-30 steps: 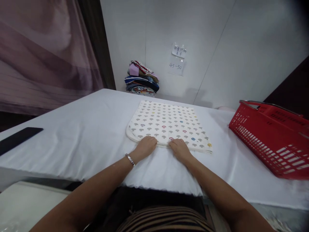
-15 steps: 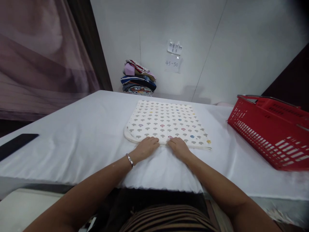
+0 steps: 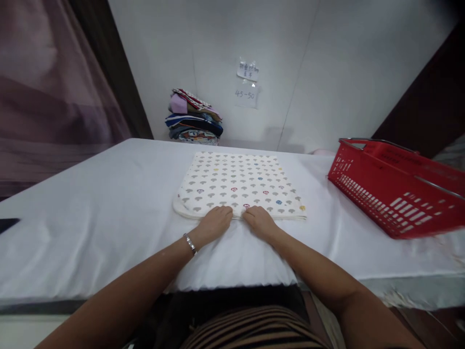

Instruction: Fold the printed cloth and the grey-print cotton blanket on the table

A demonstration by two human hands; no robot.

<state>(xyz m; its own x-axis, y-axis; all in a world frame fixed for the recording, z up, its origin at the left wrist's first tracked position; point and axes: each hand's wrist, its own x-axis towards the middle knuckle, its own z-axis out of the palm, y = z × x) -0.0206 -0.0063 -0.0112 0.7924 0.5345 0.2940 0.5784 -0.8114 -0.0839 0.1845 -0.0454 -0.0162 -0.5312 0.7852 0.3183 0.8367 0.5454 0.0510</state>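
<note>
- Left hand [image 3: 216,223] and right hand [image 3: 259,221]: side by side as before, fingers curled onto the cloth's near edge; thumbs hidden, so I cannot tell whether they grasp it.
- Cloth [image 3: 240,184]: reaching away from the hands, flat on the tabletop [image 3: 109,194]; layered, white, grey mushrooms with a few coloured ones, near-left corner rounded.
- Far left of the hands: the view has shifted, leaving just a dark object's [image 3: 7,224] corner.

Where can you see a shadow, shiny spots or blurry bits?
Head view: soft shadow on the wall, below and right of the lower sign; head view: tiny white glare near the upper sign, whose writing looks blurry; head view: the mushroom-print cloth looks clearer.
</note>
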